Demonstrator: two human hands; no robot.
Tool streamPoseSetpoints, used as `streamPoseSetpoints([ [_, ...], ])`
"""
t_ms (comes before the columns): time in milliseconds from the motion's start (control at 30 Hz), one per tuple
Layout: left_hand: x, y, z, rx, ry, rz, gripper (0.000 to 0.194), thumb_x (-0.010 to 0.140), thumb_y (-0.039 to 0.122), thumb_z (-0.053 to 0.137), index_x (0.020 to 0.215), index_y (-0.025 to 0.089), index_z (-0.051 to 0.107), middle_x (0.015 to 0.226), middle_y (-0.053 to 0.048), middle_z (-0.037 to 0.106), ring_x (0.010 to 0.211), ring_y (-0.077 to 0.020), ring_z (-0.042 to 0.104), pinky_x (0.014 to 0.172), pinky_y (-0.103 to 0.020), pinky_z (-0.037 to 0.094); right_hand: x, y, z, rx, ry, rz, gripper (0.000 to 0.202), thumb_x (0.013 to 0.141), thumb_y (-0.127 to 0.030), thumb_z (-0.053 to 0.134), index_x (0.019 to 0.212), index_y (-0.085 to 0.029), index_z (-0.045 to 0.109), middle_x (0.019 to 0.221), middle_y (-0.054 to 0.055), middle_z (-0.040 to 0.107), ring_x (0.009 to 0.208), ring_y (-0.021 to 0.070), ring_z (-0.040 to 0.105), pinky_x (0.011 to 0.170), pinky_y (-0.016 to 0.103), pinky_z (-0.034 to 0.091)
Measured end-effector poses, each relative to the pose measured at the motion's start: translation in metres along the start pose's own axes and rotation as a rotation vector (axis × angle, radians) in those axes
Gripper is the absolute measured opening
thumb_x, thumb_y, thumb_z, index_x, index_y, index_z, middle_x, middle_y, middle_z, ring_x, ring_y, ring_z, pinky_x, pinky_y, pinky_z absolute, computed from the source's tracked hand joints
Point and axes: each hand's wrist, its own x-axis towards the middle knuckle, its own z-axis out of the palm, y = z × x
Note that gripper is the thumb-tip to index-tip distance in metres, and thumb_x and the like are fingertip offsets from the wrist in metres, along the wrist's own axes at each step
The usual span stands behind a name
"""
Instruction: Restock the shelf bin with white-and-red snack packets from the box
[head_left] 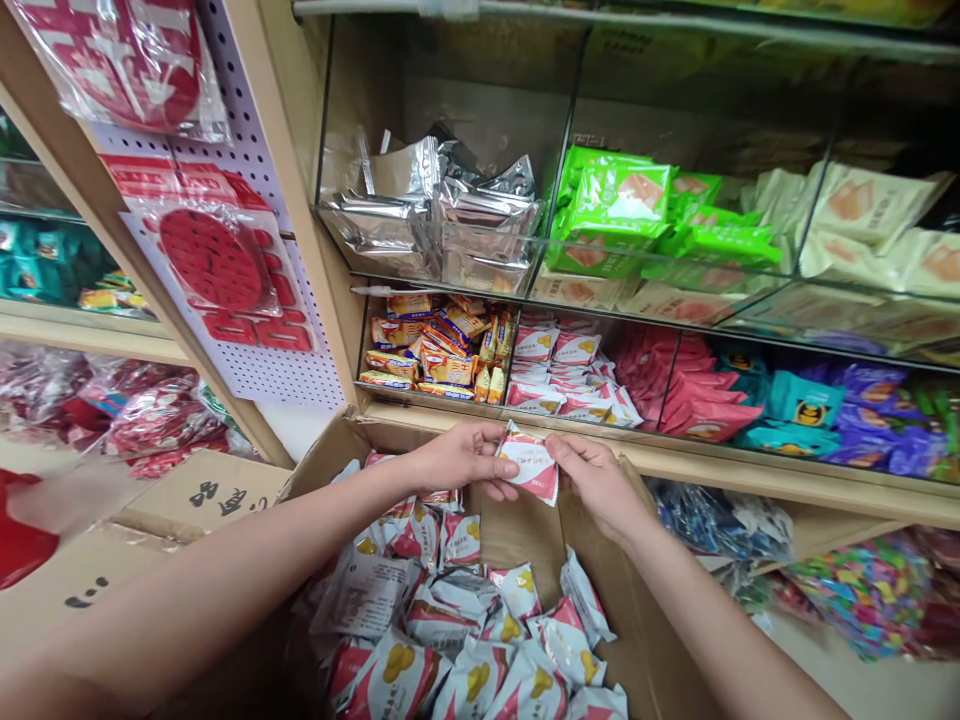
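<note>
A small pink-and-white snack packet (531, 464) is held between my two hands, above an open cardboard box (517, 535). My left hand (472, 460) grips its left side, thumb in front. The fingers of my right hand (589, 478) pinch its upper right corner. Inside the box lie several similar packets (401, 675), white and pink with yellow pictures. Just beyond my hands, on the lower shelf, a compartment holds more pink-and-white packets (566, 375).
Beside that compartment are orange packets (448, 367) and pink packets (705, 405). Above, clear bins hold silver packets (487, 215) and green packets (615, 205). Red decorations (214, 258) hang at the left. A box flap (199, 495) lies below them. Colourful bagged goods (870, 590) sit lower right.
</note>
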Motion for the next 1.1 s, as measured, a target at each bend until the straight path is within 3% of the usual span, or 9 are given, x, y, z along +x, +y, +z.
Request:
streamPoseSetpoints([
  [133, 0.001, -0.002, 0.0, -0.044, -0.019, -0.018, 0.035, 0.066, 0.031, 0.067, 0.091, 0.013, 0.051, 0.078, -0.006, 0.065, 0.065, -0.0138, 0.064, 0.059, -0.02, 0.051, -0.003, 0.004, 0.0, 0.063, 0.026, 0.038, 0.028, 0.075, -0.045, 0.053, 0.08, -0.018, 0.063, 0.07, 0.0, 0.061, 0.063, 0.0142, 0.053, 0.058, 0.025, 0.042],
  [267, 0.004, -0.006, 0.004, -0.073, 0.103, 0.0, 0.043, 0.066, 0.037, 0.066, 0.096, 0.015, 0.046, 0.079, -0.005, 0.064, 0.066, -0.0135, 0.064, 0.059, -0.022, 0.05, -0.006, 0.003, 0.004, 0.166, -0.069, 0.062, 0.03, 0.073, -0.041, 0.057, 0.095, -0.022, 0.054, 0.088, 0.002, 0.062, 0.071, 0.0154, 0.056, 0.058, 0.027, 0.047],
  [467, 0.006, -0.005, 0.003, 0.118, 0.269, 0.093, 0.037, 0.062, 0.039, 0.067, 0.082, 0.012, 0.052, 0.057, 0.005, 0.056, 0.045, -0.003, 0.048, 0.043, -0.014, 0.037, -0.007, -0.008, 0.004, -0.055, -0.135, 0.013, 0.026, 0.073, -0.035, 0.057, 0.094, -0.019, 0.051, 0.087, 0.003, 0.061, 0.078, 0.0168, 0.058, 0.065, 0.028, 0.048],
  [633, 0.008, -0.002, 0.009, -0.091, 0.416, 0.134, 0.036, 0.059, 0.036, 0.071, 0.078, 0.012, 0.052, 0.064, 0.003, 0.059, 0.056, -0.0056, 0.055, 0.056, -0.018, 0.047, -0.01, -0.017, 0.01, 0.066, 0.015, 0.051, 0.05, 0.065, -0.035, 0.066, 0.106, -0.024, 0.039, 0.094, 0.003, 0.061, 0.079, 0.0182, 0.059, 0.06, 0.029, 0.049],
  [767, 0.009, -0.004, 0.016, -0.22, 0.393, 0.138, 0.04, 0.056, 0.032, 0.074, 0.081, 0.012, 0.05, 0.065, 0.002, 0.061, 0.057, -0.007, 0.058, 0.059, -0.02, 0.049, -0.012, -0.016, 0.017, 0.185, 0.141, 0.034, 0.049, 0.064, -0.033, 0.066, 0.1, -0.024, 0.033, 0.085, 0.002, 0.064, 0.071, 0.0168, 0.061, 0.058, 0.028, 0.048],
  [867, 0.008, -0.005, 0.018, -0.16, 0.338, 0.15, 0.043, 0.058, 0.032, 0.072, 0.088, 0.014, 0.047, 0.068, 0.0, 0.064, 0.06, -0.0104, 0.061, 0.057, -0.022, 0.05, -0.012, -0.016, 0.012, 0.161, 0.202, -0.005, 0.05, 0.064, -0.037, 0.065, 0.095, -0.026, 0.027, 0.076, 0.001, 0.064, 0.063, 0.0182, 0.061, 0.051, 0.028, 0.047],
  [967, 0.006, -0.004, 0.011, 0.092, 0.344, 0.217, 0.036, 0.068, 0.035, 0.063, 0.094, 0.015, 0.047, 0.075, -0.003, 0.064, 0.061, -0.0114, 0.061, 0.056, -0.023, 0.049, -0.009, -0.024, -0.011, -0.065, 0.288, -0.116, 0.042, 0.069, -0.04, 0.059, 0.091, -0.026, 0.026, 0.074, 0.001, 0.062, 0.061, 0.0191, 0.06, 0.046, 0.027, 0.045],
  [1100, 0.004, -0.001, -0.011, 0.528, 0.47, 0.359, 0.021, 0.075, 0.032, 0.052, 0.088, 0.015, 0.054, 0.078, -0.003, 0.061, 0.064, -0.0102, 0.057, 0.061, -0.022, 0.047, 0.011, -0.052, -0.057, -0.917, 0.481, -0.291, 0.018, 0.077, -0.033, 0.046, 0.088, -0.021, 0.041, 0.083, 0.008, 0.06, 0.073, 0.0225, 0.059, 0.063, 0.033, 0.043],
])
